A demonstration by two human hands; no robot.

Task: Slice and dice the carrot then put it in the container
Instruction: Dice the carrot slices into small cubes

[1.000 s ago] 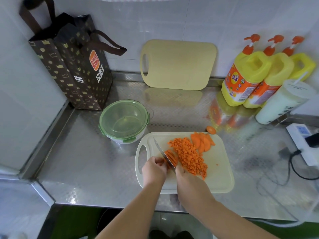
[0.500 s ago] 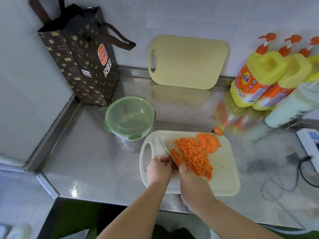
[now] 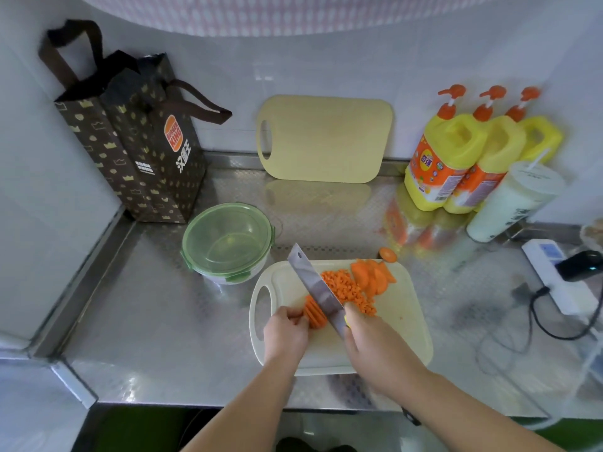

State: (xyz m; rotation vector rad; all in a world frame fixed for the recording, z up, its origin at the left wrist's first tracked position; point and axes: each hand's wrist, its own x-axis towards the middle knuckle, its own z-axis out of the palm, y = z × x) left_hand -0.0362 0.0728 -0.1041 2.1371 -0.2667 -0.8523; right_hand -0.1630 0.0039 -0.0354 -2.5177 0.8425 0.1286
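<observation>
One knife (image 3: pixel 314 285), one container (image 3: pixel 227 240), three bottles (image 3: pixel 439 164).

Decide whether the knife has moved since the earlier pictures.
Yes. The knife has lifted: its tip, earlier inside the white cutting board, now shows past the board's far edge.

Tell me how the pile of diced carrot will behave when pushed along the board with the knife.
The diced carrot is a loose heap of small cubes, so it will probably spread and scatter rather than slide as one. The cutting board looks smooth, so pieces should move easily. Blocky, they will likely tumble, not roll far.
</observation>
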